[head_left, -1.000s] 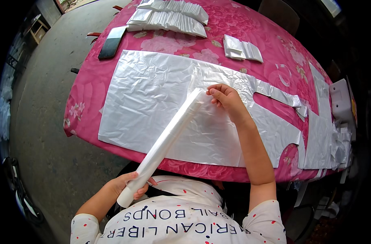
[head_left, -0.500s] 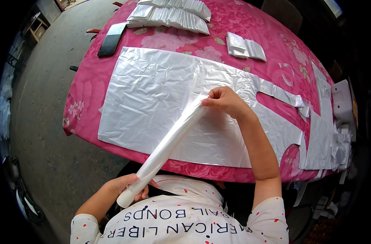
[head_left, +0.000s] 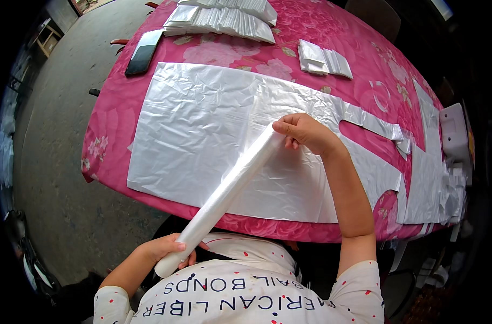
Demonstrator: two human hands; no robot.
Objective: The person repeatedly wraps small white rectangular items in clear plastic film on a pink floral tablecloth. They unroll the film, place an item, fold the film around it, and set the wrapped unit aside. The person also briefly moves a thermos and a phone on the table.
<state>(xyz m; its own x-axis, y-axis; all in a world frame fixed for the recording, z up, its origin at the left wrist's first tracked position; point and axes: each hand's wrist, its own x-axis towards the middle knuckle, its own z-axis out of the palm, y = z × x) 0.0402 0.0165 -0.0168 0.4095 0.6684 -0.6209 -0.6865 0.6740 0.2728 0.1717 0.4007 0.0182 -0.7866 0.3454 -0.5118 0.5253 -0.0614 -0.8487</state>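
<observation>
Between my hands stretches a long, narrow white plastic bag (head_left: pixel 224 194), folded or rolled lengthwise into a strip and running slantwise from my body toward the table. My left hand (head_left: pixel 168 251) grips its near end close to my shirt, fingers wrapped round it. At the far end my right hand (head_left: pixel 302 132) pinches the tip between thumb and fingers. Under the strip a flat white plastic bag (head_left: pixel 186 119) lies spread on the table, creased, with handle cut-outs toward the right.
A pink flowered cloth covers the table (head_left: pixel 216 51). Toward the back are stacks of folded white bags (head_left: pixel 219 24), a smaller folded pile (head_left: pixel 324 59) and a phone (head_left: pixel 143 52). More plastic bags (head_left: pixel 423 189) and a white plastic container (head_left: pixel 455 129) sit at the right edge.
My right hand has shifted slightly to the right with the strip's far end, and its lower fingers now show below the tip. The strip looks smoother; my left hand keeps its hold.
</observation>
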